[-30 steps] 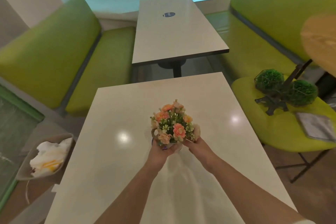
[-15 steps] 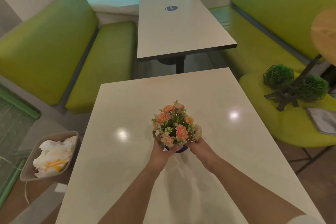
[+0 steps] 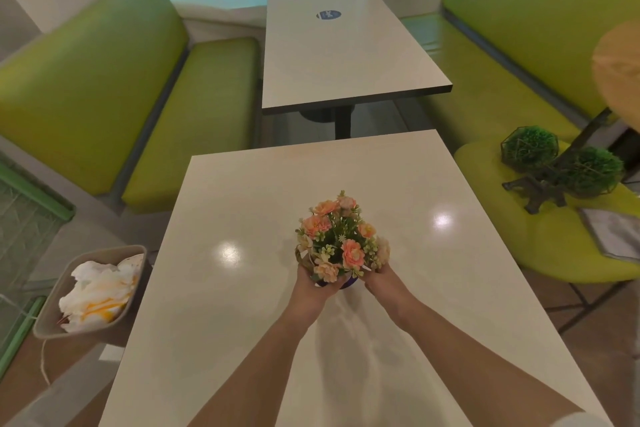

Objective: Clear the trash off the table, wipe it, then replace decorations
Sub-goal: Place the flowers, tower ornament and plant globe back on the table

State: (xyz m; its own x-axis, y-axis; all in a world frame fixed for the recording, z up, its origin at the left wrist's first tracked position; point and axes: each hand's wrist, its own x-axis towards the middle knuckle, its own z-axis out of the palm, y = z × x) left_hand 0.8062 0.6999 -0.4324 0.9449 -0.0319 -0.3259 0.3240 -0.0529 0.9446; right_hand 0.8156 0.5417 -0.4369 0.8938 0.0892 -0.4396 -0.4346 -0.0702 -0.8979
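flower pot (image 3: 341, 246), peach/pink blooms w/ green leaves over a small dark blue base, sits mid white table (image 3: 242, 305), left hand (image 3: 311, 282) & right hand (image 3: 379, 279) both cupped round its base, bare tabletop on all sides out to the edges.

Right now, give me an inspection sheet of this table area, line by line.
Surface: white table, glossy, bare apart from the flowers.
Job's things: flower pot, gripped by both hands over the table.
Clutter: tray of crumpled napkins left of the table.
Hands: left hand and right hand clasp the pot.
Cables: thin cord below the tray.
Surroundings: green ball ornaments and grey cloth on the right seat.
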